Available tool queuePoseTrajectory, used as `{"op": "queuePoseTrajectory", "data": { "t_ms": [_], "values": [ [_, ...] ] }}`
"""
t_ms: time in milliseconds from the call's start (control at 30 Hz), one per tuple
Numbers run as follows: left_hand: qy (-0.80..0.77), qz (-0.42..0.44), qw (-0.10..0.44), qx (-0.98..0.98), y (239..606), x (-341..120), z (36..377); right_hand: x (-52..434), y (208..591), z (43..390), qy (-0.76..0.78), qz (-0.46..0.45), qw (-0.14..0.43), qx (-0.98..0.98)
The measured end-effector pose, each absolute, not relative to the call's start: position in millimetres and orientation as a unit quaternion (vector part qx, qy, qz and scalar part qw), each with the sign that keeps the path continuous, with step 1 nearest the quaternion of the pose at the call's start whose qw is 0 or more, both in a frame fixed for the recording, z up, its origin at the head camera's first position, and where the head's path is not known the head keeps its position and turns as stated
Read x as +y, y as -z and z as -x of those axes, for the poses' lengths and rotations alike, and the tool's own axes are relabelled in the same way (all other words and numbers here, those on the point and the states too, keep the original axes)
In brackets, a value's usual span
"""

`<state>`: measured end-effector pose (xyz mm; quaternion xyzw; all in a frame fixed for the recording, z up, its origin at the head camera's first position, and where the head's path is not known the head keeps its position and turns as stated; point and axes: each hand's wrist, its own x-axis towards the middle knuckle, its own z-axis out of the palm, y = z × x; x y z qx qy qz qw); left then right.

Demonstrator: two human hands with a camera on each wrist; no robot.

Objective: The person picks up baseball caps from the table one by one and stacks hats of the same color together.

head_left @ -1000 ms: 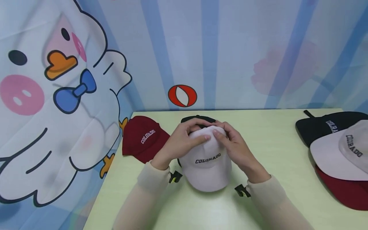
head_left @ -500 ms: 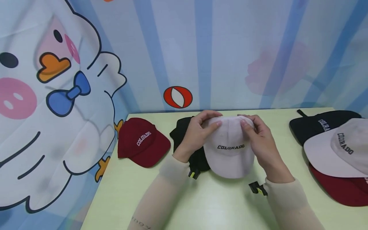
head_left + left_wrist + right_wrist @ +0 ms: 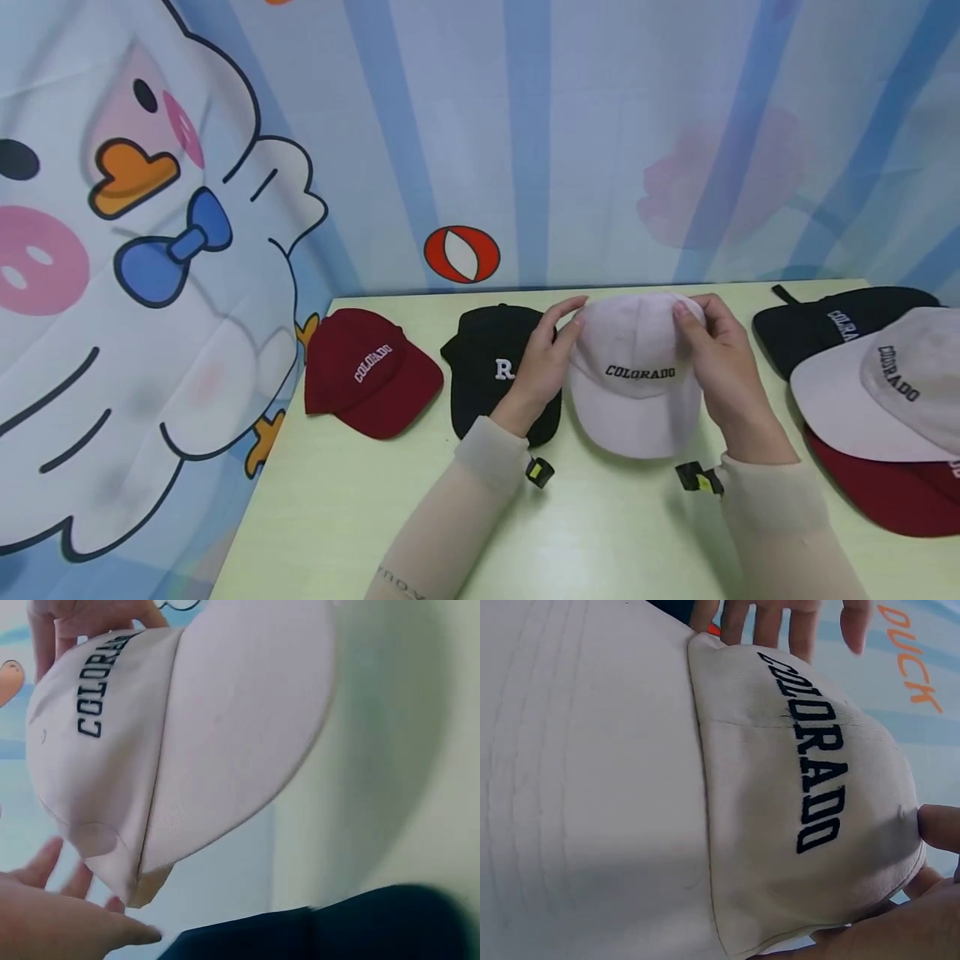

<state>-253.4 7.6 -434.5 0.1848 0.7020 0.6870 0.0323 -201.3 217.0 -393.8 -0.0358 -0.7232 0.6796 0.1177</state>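
Observation:
A white baseball cap (image 3: 637, 421) with COLORADO across its front faces me near the middle of the table. On its right side my right hand (image 3: 733, 383) pinches the crown, thumb (image 3: 939, 827) in front and fingers behind. My left hand (image 3: 538, 362) is at the cap's left side with its fingers spread; in the left wrist view the fingers (image 3: 46, 862) are loosely extended by the cap's edge, not curled round it. Behind the left wrist, partly covered by it, lies a black cap (image 3: 476, 392) marked with a white R.
A dark red cap (image 3: 390, 404) lies at the left of the pale table (image 3: 315, 517). At the right edge, another white cap (image 3: 832, 408) overlaps a black cap (image 3: 795, 329) and a dark red cap (image 3: 877, 500). A cartoon-printed cloth (image 3: 592, 167) hangs behind the table.
Both hands have carried the white cap rightward off the black cap, whose R now shows. The left hand has loosened from the crown's top and shifted to the cap's left side.

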Motion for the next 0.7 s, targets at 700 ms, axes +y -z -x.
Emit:
{"op": "queuePoseTrajectory", "data": {
  "t_ms": [700],
  "values": [
    [-0.669, -0.101, 0.095, 0.730, 476, 35, 259, 228, 439, 250, -0.648, 0.166, 0.019, -0.743]
  ]
}}
